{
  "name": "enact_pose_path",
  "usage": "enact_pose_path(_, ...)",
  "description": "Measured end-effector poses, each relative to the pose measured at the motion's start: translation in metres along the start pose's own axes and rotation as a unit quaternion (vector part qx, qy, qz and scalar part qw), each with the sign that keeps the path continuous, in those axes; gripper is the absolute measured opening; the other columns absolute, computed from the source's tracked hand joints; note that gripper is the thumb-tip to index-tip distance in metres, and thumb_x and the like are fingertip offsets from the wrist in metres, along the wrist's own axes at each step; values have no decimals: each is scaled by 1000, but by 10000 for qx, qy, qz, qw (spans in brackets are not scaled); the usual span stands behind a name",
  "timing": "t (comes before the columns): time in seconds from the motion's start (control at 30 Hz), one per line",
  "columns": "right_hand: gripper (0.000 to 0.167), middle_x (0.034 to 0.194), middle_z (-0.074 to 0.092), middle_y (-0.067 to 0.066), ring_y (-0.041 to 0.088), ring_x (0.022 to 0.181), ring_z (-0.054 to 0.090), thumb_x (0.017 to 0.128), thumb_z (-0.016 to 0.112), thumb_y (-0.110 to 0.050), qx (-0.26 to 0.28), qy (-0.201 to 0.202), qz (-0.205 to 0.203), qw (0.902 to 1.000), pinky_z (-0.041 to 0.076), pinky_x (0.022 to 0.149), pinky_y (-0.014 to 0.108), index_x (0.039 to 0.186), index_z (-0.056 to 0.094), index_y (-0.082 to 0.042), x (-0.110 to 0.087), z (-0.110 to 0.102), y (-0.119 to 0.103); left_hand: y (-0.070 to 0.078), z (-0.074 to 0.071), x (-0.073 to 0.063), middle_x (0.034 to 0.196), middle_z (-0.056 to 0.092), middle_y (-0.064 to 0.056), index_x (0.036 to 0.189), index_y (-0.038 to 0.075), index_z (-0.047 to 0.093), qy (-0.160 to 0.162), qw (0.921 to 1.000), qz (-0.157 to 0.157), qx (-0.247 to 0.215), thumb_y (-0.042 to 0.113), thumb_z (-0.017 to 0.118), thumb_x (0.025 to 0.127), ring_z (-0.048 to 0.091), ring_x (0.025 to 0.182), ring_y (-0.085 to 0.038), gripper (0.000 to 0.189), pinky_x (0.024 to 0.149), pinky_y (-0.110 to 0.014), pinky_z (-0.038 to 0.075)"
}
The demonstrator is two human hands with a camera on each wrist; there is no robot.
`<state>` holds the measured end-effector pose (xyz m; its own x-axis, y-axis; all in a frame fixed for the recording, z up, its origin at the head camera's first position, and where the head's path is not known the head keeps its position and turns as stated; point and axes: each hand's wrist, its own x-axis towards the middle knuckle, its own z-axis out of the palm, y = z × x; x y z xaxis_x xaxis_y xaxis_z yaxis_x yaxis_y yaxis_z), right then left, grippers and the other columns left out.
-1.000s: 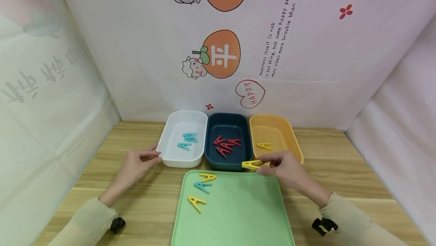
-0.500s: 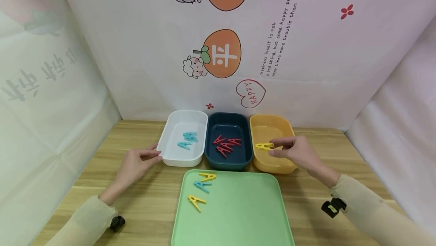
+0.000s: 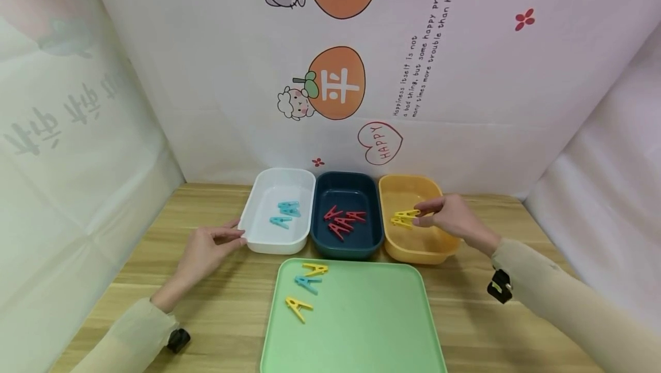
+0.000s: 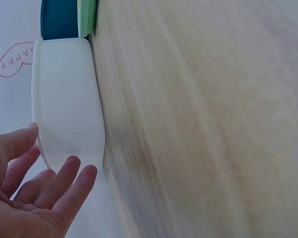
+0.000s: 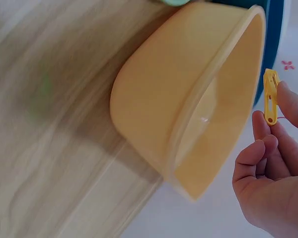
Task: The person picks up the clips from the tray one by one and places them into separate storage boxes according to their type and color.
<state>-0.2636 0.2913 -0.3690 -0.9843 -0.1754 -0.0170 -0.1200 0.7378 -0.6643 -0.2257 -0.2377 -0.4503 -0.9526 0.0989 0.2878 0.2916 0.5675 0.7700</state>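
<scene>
In the head view my right hand (image 3: 454,219) is over the orange-yellow bin (image 3: 428,252), pinching a yellow clothespin (image 3: 408,213) between thumb and fingers. Another yellow clothespin (image 3: 400,222) lies in that bin, just below the held one. The right wrist view shows the pinched clothespin (image 5: 270,96) above the bin's rim. On the other side, my left hand (image 3: 206,249) touches the near left edge of the white bin (image 3: 276,247), its fingers loosely spread in the left wrist view. Several light-blue clothespins (image 3: 288,208) lie inside the white bin.
Between those bins stands a dark-blue bin (image 3: 343,251) with several red clothespins (image 3: 342,225). In front, a green tray (image 3: 356,315) bears two yellow clothespins (image 3: 298,307) and a blue clothespin (image 3: 308,283). A printed cloth wall (image 3: 454,149) rises behind the bins.
My right hand has carried the yellow clothespin from above the dark-blue bin's front edge to the right and back, over the orange-yellow bin. My left hand stays in place.
</scene>
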Motion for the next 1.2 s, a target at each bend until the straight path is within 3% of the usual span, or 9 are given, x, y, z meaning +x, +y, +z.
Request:
enact_pose_path(0.27,44,116,76,19,35,109,68,90,86,-22,-347,-305,-14,9989,55,92,51,123,75,5,14,0,5,-1,1,0,134,68,-16,107,0,82,5,10000,-13,-65,11,85,92,70,116,-36,19,80,-14,53)
enact_pose_path(0.5,37,109,78,19,32,102,72,89,86,-12,-236,-562,-39,9981,57,93,51,117,75,10,22,7,11,0,0,0,134,68,-16,106,-1,82,-13,10000,-13,-60,11,85,91,71,115,-36,19,79,-15,54)
enact_pose_path(0.67,38,111,77,22,35,103,71,88,87,-13,-566,-635,-49,9964,57,92,54,116,75,10,26,8,10,0,1,0,134,68,-16,107,-1,81,-12,10000,-8,-67,10,85,91,71,114,-36,20,79,-15,54)
enact_pose_path(0.87,45,118,74,23,37,107,69,88,88,-17,-800,-817,333,9929,55,96,54,121,74,9,34,15,10,-1,1,0,134,68,-17,106,-1,82,30,10000,-21,-60,10,85,92,71,114,-36,19,78,-15,54)
enact_pose_path(1.0,49,121,72,27,42,112,67,88,87,-15,-923,-784,522,9913,55,96,54,124,70,13,36,17,12,-2,1,-1,132,69,-17,106,-1,82,44,10000,49,-46,9,85,91,72,113,-36,19,79,-14,53)
enact_pose_path(1.2,44,119,71,30,46,110,68,91,83,-11,-1050,-505,197,9930,58,90,54,122,69,16,34,1,5,-3,1,0,131,69,-18,105,-1,82,71,9998,142,-110,9,85,91,71,114,-36,18,79,-13,53)
